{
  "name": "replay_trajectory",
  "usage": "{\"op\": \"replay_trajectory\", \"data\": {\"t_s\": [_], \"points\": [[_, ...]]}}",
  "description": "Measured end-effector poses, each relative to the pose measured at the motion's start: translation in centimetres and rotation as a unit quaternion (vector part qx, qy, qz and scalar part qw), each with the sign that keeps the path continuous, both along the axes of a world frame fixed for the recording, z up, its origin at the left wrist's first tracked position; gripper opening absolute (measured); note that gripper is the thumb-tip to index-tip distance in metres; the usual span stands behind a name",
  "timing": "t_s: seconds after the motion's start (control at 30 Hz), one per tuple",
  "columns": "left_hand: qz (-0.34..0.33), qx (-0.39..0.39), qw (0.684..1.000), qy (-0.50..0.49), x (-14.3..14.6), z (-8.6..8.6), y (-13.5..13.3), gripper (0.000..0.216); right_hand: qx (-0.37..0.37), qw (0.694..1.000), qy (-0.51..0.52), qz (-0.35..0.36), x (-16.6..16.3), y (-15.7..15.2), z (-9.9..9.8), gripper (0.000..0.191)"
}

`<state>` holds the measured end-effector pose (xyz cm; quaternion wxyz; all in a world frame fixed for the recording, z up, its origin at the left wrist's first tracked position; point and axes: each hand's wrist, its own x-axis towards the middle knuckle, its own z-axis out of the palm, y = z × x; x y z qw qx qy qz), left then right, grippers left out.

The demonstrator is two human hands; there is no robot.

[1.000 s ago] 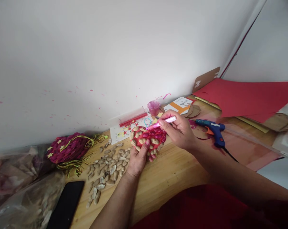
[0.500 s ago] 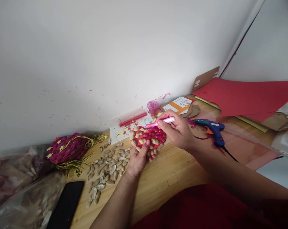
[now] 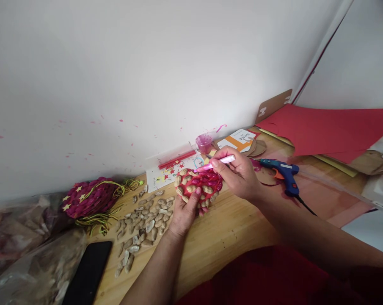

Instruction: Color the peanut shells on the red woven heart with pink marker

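My left hand (image 3: pixel 185 212) grips a round red piece (image 3: pixel 199 181) covered with peanut shells, thumb on its face and fingertips beneath. Shells on its right side are wet with magenta paint; those at the left and bottom are bare tan. In my right hand (image 3: pixel 237 173) is a slim white brush (image 3: pixel 227 159), closed between thumb and fingers. Its pink-stained tip meets a shell near the piece's upper edge. A clear cup with pink paint (image 3: pixel 204 143) stands behind, near the wall. Loose peanut shells (image 3: pixel 148 222) lie left of my left hand.
To the left are a magenta shell-covered ornament (image 3: pixel 89 195) with yellow cords, plastic bags (image 3: pixel 35 267) and a black phone (image 3: pixel 88 273). A sheet with star stickers (image 3: pixel 159 180) lies by the wall. A blue glue gun (image 3: pixel 286 174) and red paper (image 3: pixel 327 129) are at the right.
The red piece and both hands have shifted very slightly to the right. The brush tip stays at the upper edge of the shells.
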<state>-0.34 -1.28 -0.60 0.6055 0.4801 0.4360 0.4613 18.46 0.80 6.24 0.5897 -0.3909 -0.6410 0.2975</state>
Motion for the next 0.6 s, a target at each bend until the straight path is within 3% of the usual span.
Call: {"op": "replay_trajectory", "data": {"t_s": [0.6], "points": [[-0.001,-0.002,1.000,-0.012,-0.15,-0.80,0.18,0.047,0.024,0.999,-0.021,-0.010,-0.05,-0.15,0.05,0.020]]}}
